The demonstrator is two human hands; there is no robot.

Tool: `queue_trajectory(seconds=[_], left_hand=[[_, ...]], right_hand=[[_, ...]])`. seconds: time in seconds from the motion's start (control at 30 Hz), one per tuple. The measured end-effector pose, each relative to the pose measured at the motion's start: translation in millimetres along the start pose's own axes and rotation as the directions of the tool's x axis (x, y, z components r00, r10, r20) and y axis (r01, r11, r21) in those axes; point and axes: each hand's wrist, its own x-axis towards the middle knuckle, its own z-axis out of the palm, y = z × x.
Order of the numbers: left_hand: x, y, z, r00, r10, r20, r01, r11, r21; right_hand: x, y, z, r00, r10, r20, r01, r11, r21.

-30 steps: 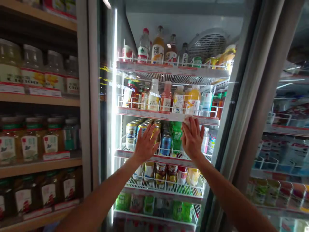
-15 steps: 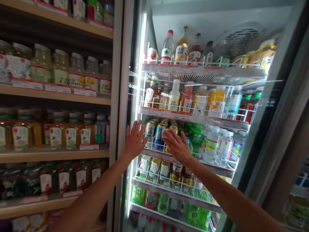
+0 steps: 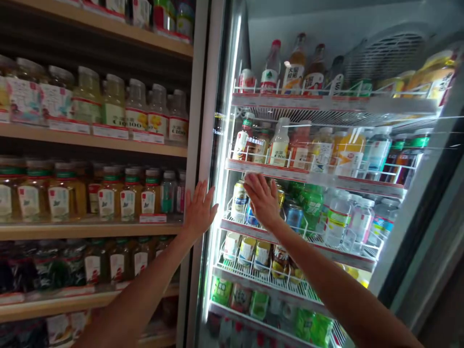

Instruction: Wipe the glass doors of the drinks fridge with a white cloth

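Fingers spread and holding nothing, my left hand (image 3: 200, 209) reaches up at the grey left frame (image 3: 209, 111) of a lit drinks fridge. Whether the palm touches the frame is hard to tell. My right hand (image 3: 265, 200) is stretched out flat with nothing in it, in front of the fridge's middle shelf. Reflections suggest a glass door between that hand and the drinks; contact with it cannot be made out. Behind the right hand are drink cans, partly hidden by it, including a white-and-gold can (image 3: 239, 200) and a blue can (image 3: 294, 216).
Wooden shelves (image 3: 90, 231) with rows of bottled drinks stand to the left. Inside the fridge, wire shelves hold bottles above, cans below, and green packs (image 3: 222, 290) near the bottom. Orange juice bottles (image 3: 351, 152) stand on the second shelf. A dark upright edge (image 3: 416, 227) bounds the right side.
The view has turned left, so the shelves and fridge sit further right in the picture. My right hand has moved left across the cans, nearer my left hand.
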Motion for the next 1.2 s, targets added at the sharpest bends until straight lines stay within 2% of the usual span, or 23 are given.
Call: queue_trajectory(seconds=[0.13,0.17,0.3,0.33,0.4,0.47,0.5,0.57,0.63,0.7,0.77,0.83,0.87,0.9,0.97,1.03,1.07,1.1,1.2], left_hand=[[-5,-13,-1.6,1.0,0.0,0.006,0.0,1.0,-0.011],[-7,-17,-1.6,1.0,0.001,0.008,-0.001,1.0,-0.013],[-11,-28,-1.1,1.0,-0.001,-0.005,0.001,1.0,-0.024],[-12,-30,-1.2,1.0,-0.005,-0.009,0.004,0.999,-0.033],[-15,-33,-2.2,1.0,-0.008,-0.012,0.007,0.999,-0.053],[-17,-36,-4.6,1.0,-0.014,0.004,0.014,0.997,-0.071],[-18,-38,-6.2,1.0,-0.02,0.017,0.021,0.997,-0.078],[-20,-40,-9.4,0.998,-0.042,0.051,0.047,0.995,-0.086],[-21,-41,-11.2,0.995,-0.059,0.082,0.066,0.994,-0.087],[-21,-39,-10.6,0.994,-0.051,0.101,0.06,0.994,-0.089],[-22,-34,-7.8,0.994,-0.027,0.11,0.038,0.995,-0.096],[-22,-27,-4.0,0.993,-0.002,0.118,0.014,0.994,-0.107],[-22,-22,-2.0,0.992,0.01,0.123,0.004,0.993,-0.115],[-22,-17,-0.1,0.992,0.02,0.128,-0.004,0.992,-0.124],[-20,-5,3.4,0.991,0.037,0.13,-0.018,0.99,-0.143],[-18,9,6.4,0.991,0.055,0.121,-0.034,0.986,-0.164],[-17,16,7.8,0.991,0.069,0.119,-0.047,0.983,-0.176],[-16,25,9.1,0.989,0.087,0.117,-0.064,0.98,-0.19],[-13,52,13.2,0.983,0.149,0.108,-0.12,0.964,-0.238]], right_hand=[[8,-18,9,0.968,-0.249,0.02,0.249,0.968,0.015],[13,-22,12,0.965,-0.261,0.027,0.26,0.965,0.02],[29,-34,23,0.997,-0.053,0.05,0.052,0.998,0.021],[29,-38,26,0.997,-0.045,0.064,0.043,0.999,0.031],[23,-49,32,0.984,-0.145,0.108,0.137,0.987,0.078],[15,-56,33,0.944,-0.293,0.148,0.273,0.951,0.142],[14,-56,32,0.932,-0.326,0.159,0.301,0.94,0.164],[18,-49,27,0.95,-0.265,0.164,0.237,0.957,0.169],[24,-40,22,0.985,-0.086,0.147,0.066,0.988,0.139],[19,-35,20,0.989,-0.014,0.15,-0.007,0.99,0.138],[3,-36,18,0.973,-0.125,0.193,0.089,0.979,0.185],[-17,-37,14,0.928,-0.288,0.236,0.231,0.942,0.243],[-24,-33,11,0.918,-0.313,0.243,0.253,0.936,0.246],[-29,-27,7,0.93,-0.28,0.239,0.229,0.948,0.222],[-34,-9,-3,0.982,-0.081,0.169,0.062,0.991,0.117],[-42,11,-13,0.991,0.116,0.06,-0.118,0.992,0.034],[-49,18,-18,0.988,0.15,0.039,-0.151,0.988,0.023],[-58,24,-22,0.99,0.129,0.06,-0.131,0.991,0.032],[-89,37,-34,0.969,-0.075,0.236,0.051,0.993,0.106]])
